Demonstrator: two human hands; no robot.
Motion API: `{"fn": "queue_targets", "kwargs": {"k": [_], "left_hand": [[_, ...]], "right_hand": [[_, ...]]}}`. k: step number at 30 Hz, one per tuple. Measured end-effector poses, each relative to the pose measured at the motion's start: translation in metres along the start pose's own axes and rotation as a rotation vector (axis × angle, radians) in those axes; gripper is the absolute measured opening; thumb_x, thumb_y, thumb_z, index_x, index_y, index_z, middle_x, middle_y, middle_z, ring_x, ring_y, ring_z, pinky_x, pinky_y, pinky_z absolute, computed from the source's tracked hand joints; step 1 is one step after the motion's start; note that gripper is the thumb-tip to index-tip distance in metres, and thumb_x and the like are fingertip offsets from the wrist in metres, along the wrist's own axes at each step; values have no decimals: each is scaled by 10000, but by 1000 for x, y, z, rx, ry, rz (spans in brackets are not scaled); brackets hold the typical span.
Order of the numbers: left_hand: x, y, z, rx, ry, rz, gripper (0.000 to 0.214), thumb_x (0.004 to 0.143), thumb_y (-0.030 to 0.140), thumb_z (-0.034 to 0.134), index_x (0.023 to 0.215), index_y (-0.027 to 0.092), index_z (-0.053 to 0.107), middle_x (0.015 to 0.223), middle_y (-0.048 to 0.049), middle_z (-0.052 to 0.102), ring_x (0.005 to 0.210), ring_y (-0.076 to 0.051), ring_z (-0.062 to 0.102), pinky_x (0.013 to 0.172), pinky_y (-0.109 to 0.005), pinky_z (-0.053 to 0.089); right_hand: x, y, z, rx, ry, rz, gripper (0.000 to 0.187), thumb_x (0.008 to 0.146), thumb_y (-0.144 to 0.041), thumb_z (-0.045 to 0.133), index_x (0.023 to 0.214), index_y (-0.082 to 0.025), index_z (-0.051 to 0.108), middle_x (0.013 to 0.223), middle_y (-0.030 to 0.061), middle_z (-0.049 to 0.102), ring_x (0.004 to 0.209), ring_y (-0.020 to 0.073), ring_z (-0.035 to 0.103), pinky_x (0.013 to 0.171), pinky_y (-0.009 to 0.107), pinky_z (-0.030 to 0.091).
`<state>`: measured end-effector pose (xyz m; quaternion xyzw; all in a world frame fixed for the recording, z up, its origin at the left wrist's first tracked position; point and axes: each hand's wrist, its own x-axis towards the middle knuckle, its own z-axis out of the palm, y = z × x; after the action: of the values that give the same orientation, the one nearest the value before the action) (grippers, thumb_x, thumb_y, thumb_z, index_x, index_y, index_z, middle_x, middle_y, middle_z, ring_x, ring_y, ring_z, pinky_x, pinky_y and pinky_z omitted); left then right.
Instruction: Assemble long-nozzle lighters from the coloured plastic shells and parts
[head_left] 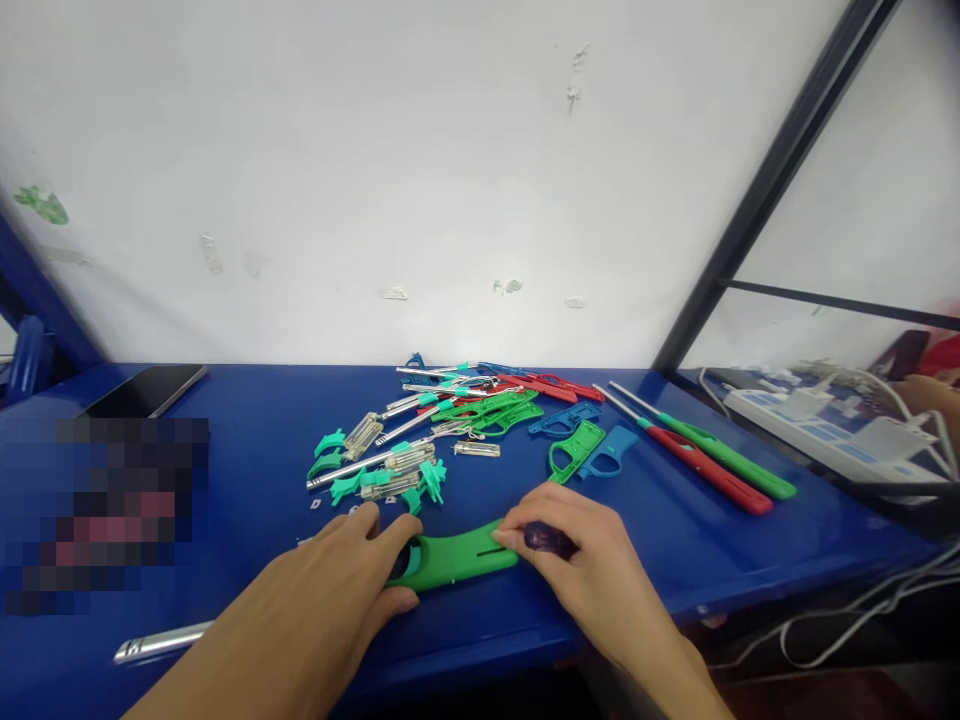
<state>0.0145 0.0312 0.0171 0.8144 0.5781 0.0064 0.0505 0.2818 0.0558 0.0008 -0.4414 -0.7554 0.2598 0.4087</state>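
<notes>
A green plastic handle shell [454,558] lies flat near the front edge of the blue table [247,450]. My left hand [341,580] grips its left end, fingers curled around it. My right hand [581,560] is closed on a small dark-handled tool [547,541] whose tip meets the shell's right end. Just behind lie teal trigger pieces [352,485] and clear cartridges with metal tubes [394,465].
A pile of green, red and blue handle shells [499,405] sits mid-table. Two assembled long lighters, red [705,468] and green [731,460], lie to the right. A metal tube [161,642] rests front left, a dark tablet [146,390] back left. A power strip [817,430] sits behind glass.
</notes>
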Motion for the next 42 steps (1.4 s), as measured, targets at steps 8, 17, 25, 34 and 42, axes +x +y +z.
{"fn": "queue_targets", "kwargs": {"k": [8,17,25,34,42], "left_hand": [[-2,1,-1,-1,-12,4,528,1004,234,618,1502,408,589,1541,-33,629,1407,-343,603,1073,-518,574],[-2,-4,0,-91,44,4,487,1013,250,591,1475,399,614,1502,-42,661,1391,-327,620,1086,-476,560],[5,19,-26,14,-104,-68,486,1030,261,602,1510,335,590,1546,-81,620,1394,-369,610,1098,-578,550],[2,10,-14,-20,-30,-40,495,1016,274,632,1500,372,601,1530,-64,638,1374,-364,630,1118,-576,539],[5,21,-29,5,-138,-99,485,1034,248,615,1510,339,593,1539,-84,627,1367,-355,636,1119,-561,540]], "right_hand": [[-3,-4,-1,7,53,-18,137,992,-274,711,933,-256,834,903,36,754,806,200,706,722,290,522],[1,-16,-16,201,194,-85,374,1017,-560,605,933,-246,790,766,22,546,650,180,480,583,313,403],[38,-48,-17,962,113,-47,467,1026,-456,435,615,-236,413,614,-24,304,538,157,225,485,292,250],[40,-49,-2,951,89,-25,458,952,-458,449,560,-249,338,566,-24,291,521,157,221,475,300,245],[38,-51,3,1014,134,-76,412,940,-407,417,569,-244,347,572,-16,284,529,165,215,485,310,227]]}}
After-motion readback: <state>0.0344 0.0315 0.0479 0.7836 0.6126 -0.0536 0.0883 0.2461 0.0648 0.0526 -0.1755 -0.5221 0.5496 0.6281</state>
